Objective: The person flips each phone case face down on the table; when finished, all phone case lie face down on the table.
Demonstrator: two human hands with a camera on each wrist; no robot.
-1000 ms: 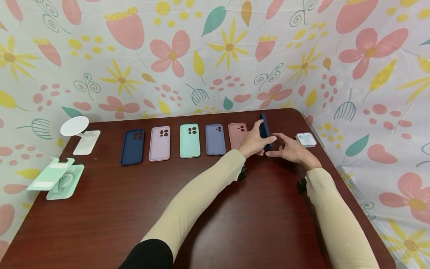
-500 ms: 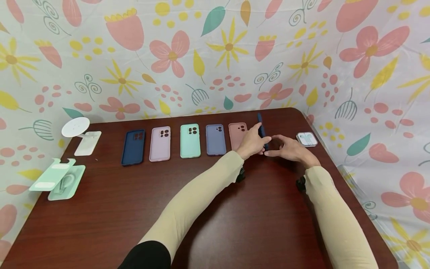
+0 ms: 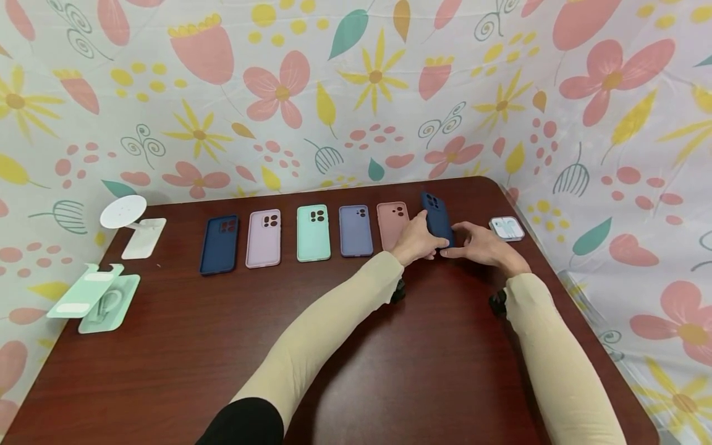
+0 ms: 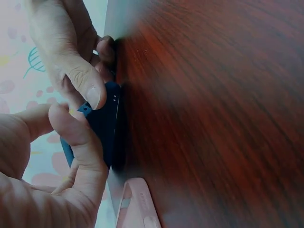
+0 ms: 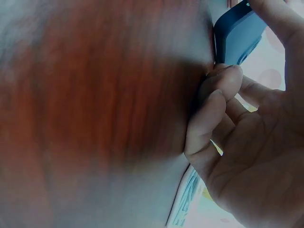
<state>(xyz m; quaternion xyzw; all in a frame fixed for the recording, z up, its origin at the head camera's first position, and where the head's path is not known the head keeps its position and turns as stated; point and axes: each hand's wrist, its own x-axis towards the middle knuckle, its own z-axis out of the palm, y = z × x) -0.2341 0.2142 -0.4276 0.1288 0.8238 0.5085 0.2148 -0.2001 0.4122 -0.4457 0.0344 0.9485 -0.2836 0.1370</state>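
Note:
A dark blue phone case (image 3: 438,221), its camera cutouts at the far end, leans at the right end of a row of cases, near the table surface. My left hand (image 3: 416,240) holds it along its left side, the thumb by the near end. At the near right corner, my right hand (image 3: 483,247) pinches it, with the thumb on the case's end in the left wrist view and the other fingers curled low by the table. In the right wrist view only a corner of the blue case (image 5: 240,35) shows. A dusty pink case (image 3: 392,224) lies just left of it.
Further left lie a lavender-blue case (image 3: 356,232), a mint case (image 3: 313,233), a lilac case (image 3: 264,239) and another dark blue case (image 3: 219,245). A white stand (image 3: 143,238) and a mint stand (image 3: 108,303) occupy the left edge. A small white box (image 3: 506,228) sits right.
The blue case stood on its edge, nearly upright, between my hands. It has now tipped over to the right, so its back with the camera cutouts shows. Both hands stay almost in place.

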